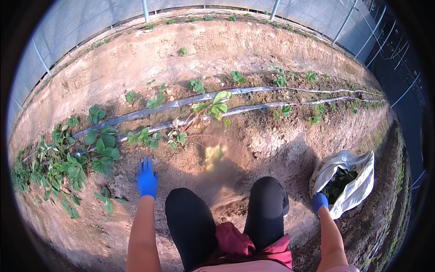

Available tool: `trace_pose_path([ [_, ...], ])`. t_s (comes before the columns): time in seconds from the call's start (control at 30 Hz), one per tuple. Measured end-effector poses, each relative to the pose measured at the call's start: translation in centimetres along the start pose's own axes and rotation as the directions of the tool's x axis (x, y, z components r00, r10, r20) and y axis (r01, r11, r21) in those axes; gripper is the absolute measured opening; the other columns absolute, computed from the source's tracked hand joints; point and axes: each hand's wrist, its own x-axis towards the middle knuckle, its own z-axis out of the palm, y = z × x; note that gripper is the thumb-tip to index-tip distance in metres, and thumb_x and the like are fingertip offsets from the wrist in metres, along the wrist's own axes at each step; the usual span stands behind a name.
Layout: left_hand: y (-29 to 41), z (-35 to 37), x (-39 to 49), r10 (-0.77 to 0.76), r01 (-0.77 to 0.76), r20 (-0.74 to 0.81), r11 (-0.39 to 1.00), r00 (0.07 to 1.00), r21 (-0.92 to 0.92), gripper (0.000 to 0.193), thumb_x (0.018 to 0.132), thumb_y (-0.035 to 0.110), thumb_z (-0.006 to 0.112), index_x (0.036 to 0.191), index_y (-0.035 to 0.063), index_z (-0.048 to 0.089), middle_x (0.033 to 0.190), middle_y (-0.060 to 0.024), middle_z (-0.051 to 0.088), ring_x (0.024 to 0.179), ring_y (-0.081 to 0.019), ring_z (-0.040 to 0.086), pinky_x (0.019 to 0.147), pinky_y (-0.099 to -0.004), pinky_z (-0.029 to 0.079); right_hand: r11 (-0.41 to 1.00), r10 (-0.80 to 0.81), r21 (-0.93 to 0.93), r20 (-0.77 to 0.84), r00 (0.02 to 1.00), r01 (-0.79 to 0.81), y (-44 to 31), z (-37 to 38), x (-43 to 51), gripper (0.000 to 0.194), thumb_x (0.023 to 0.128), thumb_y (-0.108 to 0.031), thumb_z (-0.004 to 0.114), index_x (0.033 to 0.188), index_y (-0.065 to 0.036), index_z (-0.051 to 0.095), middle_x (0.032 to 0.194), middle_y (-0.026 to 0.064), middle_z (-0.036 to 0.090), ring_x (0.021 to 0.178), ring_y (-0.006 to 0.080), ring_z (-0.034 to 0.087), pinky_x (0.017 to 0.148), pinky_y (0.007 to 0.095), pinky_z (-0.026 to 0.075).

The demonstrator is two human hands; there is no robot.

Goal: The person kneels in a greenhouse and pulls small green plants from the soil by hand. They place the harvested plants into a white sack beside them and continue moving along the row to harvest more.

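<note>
My left hand (148, 179), in a blue glove, rests with its fingers apart on or just over the soil, and nothing shows in it. Leafy strawberry plants (104, 149) grow to its left. At the right, my right hand (319, 202), also blue-gloved, is at the near rim of a white woven sack (357, 193). Its fingers are partly hidden there, so I cannot tell whether they grip the sack. Dark green leaves (340, 182) lie inside the sack. A plant with red stems and pale leaves (217, 105) leans over the drip tapes in the middle.
Two flat drip irrigation tapes (244, 90) run across the soil bed, with small plants (280, 81) along them. A blurred yellowish leaf (213, 156) is in front of my knees. A plastic sheet wall with metal poles (145, 12) stands beyond the bed.
</note>
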Motion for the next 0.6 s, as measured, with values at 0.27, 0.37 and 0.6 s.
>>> trace_pose_path([
  [0.27,-0.4,0.1,0.9,0.020,-0.018,0.050,0.999,0.999,-0.034,0.077,0.085,0.021,0.063,0.151,0.0114,0.026,0.157,-0.0113,0.028,0.140,-0.0407,0.032,0.113,-0.0444,0.033,0.913,-0.407,-0.024,0.009,0.914,0.407,-7.0,-4.2,-15.1,0.021,0.082,-0.018,0.054,0.074,-0.006,0.070,0.078,0.0215,0.067,0.075,0.0412,0.066,0.069,0.0498,0.053],
  [0.37,-1.0,-1.4,1.8,-0.023,0.033,0.216,0.998,0.976,-0.044,0.075,0.086,0.025,0.061,0.151,0.0124,0.027,0.157,-0.0116,0.029,0.140,-0.0406,0.032,0.113,-0.0452,0.032,0.864,-0.501,0.044,0.001,0.865,0.501,-8.1,-8.0,-17.6,0.024,0.082,-0.021,0.056,0.069,-0.006,0.069,0.073,0.0217,0.066,0.070,0.0409,0.065,0.066,0.0493,0.053],
  [0.6,1.5,-3.1,0.0,-0.015,0.051,0.304,0.993,0.952,-0.110,0.055,0.089,0.033,0.059,0.140,0.0134,0.049,0.151,-0.0152,0.038,0.136,-0.0373,0.038,0.113,-0.0418,0.032,0.718,-0.696,0.106,0.092,0.712,0.688,-8.2,-7.1,-16.1,0.023,0.081,-0.023,0.057,0.071,-0.005,0.069,0.075,0.0214,0.066,0.071,0.0405,0.066,0.066,0.0492,0.053],
])
